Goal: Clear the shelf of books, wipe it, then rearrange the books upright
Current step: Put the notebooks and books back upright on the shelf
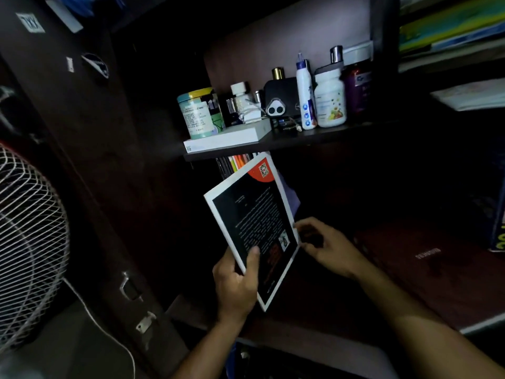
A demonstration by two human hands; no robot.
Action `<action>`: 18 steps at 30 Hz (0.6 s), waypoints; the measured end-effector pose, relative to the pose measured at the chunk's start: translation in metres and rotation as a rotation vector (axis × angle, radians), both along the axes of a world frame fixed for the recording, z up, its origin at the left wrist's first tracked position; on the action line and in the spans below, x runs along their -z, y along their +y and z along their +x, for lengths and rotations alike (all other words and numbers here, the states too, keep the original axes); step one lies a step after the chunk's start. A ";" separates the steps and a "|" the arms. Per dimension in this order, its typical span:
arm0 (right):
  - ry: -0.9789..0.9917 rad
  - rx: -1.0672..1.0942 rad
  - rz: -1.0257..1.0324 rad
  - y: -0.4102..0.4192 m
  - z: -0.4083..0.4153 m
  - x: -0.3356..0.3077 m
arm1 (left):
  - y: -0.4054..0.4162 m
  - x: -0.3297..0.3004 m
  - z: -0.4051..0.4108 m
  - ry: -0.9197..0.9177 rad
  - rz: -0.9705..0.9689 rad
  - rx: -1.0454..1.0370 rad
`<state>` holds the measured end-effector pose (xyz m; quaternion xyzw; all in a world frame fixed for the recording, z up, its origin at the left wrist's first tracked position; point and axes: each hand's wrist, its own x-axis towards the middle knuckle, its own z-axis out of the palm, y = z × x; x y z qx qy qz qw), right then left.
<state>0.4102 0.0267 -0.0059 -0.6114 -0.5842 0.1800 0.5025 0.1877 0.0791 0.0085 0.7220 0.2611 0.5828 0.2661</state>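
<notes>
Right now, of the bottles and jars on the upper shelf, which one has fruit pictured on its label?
The white bottle with the white cap, standing between the slim white spray bottle and the dark purple jar; only its label shows fruit.

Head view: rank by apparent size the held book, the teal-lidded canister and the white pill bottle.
1. Held book, largest, though it is nearest the camera.
2. Teal-lidded canister.
3. White pill bottle, close to the canister in size, so that order is unsure.
</notes>
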 end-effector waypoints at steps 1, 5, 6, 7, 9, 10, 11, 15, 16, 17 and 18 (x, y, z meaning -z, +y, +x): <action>0.002 -0.049 -0.010 -0.001 -0.002 0.000 | 0.001 0.001 -0.001 0.042 0.016 0.041; -0.080 -0.101 -0.072 0.001 -0.008 0.002 | -0.005 0.004 -0.005 0.329 -0.117 0.144; -0.120 -0.086 -0.104 0.001 -0.008 0.001 | -0.008 0.005 -0.007 0.349 -0.135 0.135; -0.188 -0.062 -0.152 0.001 -0.009 0.000 | -0.010 0.007 -0.009 0.322 -0.128 0.112; -0.368 -0.027 -0.243 -0.001 -0.013 -0.002 | -0.013 0.004 -0.012 0.261 -0.136 0.055; -0.420 -0.031 -0.258 -0.001 -0.015 -0.004 | -0.014 0.003 -0.013 0.243 -0.146 0.038; -0.453 -0.034 -0.258 -0.002 -0.018 -0.005 | -0.013 0.003 -0.012 0.237 -0.146 0.031; -0.528 -0.010 -0.245 -0.004 -0.023 -0.009 | -0.016 -0.001 -0.008 0.254 -0.111 0.009; -0.513 0.003 -0.227 -0.004 -0.024 -0.011 | -0.017 -0.001 -0.008 0.257 -0.092 0.003; -0.482 0.021 -0.208 -0.005 -0.024 -0.013 | -0.017 -0.001 -0.008 0.259 -0.086 -0.002; -0.449 0.041 -0.189 -0.004 -0.024 -0.014 | -0.018 -0.002 -0.009 0.260 -0.083 -0.006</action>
